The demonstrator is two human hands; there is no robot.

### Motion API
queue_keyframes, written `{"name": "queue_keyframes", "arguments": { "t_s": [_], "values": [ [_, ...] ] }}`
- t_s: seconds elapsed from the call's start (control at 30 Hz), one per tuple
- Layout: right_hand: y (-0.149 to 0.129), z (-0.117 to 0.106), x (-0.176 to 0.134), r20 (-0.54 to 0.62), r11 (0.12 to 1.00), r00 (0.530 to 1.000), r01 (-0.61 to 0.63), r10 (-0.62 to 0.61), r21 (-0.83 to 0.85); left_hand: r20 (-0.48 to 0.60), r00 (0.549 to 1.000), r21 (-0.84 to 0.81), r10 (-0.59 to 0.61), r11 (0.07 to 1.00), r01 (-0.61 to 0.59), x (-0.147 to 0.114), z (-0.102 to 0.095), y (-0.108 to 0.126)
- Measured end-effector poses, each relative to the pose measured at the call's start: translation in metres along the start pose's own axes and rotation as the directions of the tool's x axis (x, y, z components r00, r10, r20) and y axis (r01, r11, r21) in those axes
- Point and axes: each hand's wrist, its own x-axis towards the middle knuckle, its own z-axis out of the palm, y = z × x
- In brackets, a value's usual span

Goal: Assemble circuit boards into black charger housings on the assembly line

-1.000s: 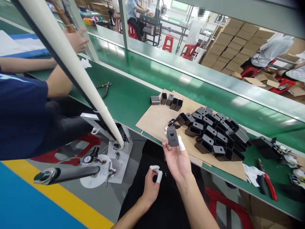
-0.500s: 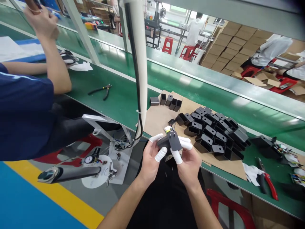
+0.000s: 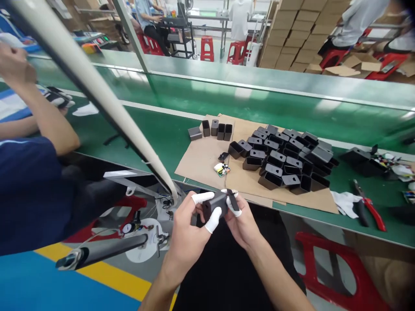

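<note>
My left hand [image 3: 191, 229], with white finger cots on thumb and forefinger, grips a black plastic charger housing [image 3: 215, 204]. In my right hand [image 3: 242, 222], also wearing finger cots, is a flat black plug cover [image 3: 232, 201], held edge-on at the right end of the housing. Whether the two parts touch, I cannot tell. Both hands are over my lap, just in front of the bench edge. Beyond them, a small circuit board [image 3: 222, 169] with yellow and white components lies on cardboard [image 3: 197, 162], near a small black part [image 3: 223, 157].
Several black housings [image 3: 275, 157] crowd the cardboard at right; a few more [image 3: 223, 131] stand farther back. Red-handled pliers [image 3: 372, 211] lie beside a white cloth [image 3: 346, 203]. A slanting white pole [image 3: 106, 99] rises at left. A co-worker's arm [image 3: 48, 110] reaches over the bench.
The view has swung, and the pole now slants across the left. My right hand has turned the plug cover from facing me to edge-on. My left hand still holds the housing.
</note>
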Motion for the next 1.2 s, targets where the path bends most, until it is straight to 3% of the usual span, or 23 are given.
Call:
{"name": "queue_keyframes", "arguments": {
  "t_s": [0.13,0.3,0.43,0.57,0.7,0.8,0.97,1.2],
  "values": [
    [-0.01,-0.012,-0.002,-0.062,0.993,0.991,0.116,-0.118,-0.031,0.064,0.998,0.01,0.007,1.0,-0.008,0.0,0.005,-0.001],
    [-0.037,-0.033,-0.014,-0.196,0.953,0.942,0.237,-0.274,-0.191,0.104,0.994,0.022,-0.033,0.999,0.03,-0.004,0.03,0.006],
    [-0.066,-0.04,-0.025,-0.272,0.928,0.919,0.193,-0.284,-0.317,0.273,0.961,0.124,-0.052,0.992,0.019,-0.002,0.06,0.015],
    [-0.095,-0.055,-0.028,-0.197,0.94,0.959,0.137,-0.205,-0.312,0.415,0.905,0.136,-0.093,0.99,0.039,0.007,0.089,0.012],
    [-0.115,-0.077,-0.032,0.016,0.944,0.98,0.197,-0.199,-0.265,0.49,0.872,-0.068,0.008,0.997,0.029,0.021,0.105,0.013],
    [-0.126,-0.08,-0.035,0.096,0.93,0.973,0.23,-0.211,-0.287,0.509,0.859,-0.197,0.052,0.979,0.058,0.03,0.105,0.019],
    [-0.13,-0.061,-0.034,0.077,0.861,0.95,0.306,-0.302,-0.406,0.555,0.823,-0.336,0.12,0.938,0.09,0.039,0.091,0.013],
    [-0.122,-0.039,-0.034,0.016,0.813,0.899,0.402,-0.437,-0.422,0.578,0.809,-0.401,0.103,0.899,0.173,0.043,0.066,-0.004]
  ]
}}
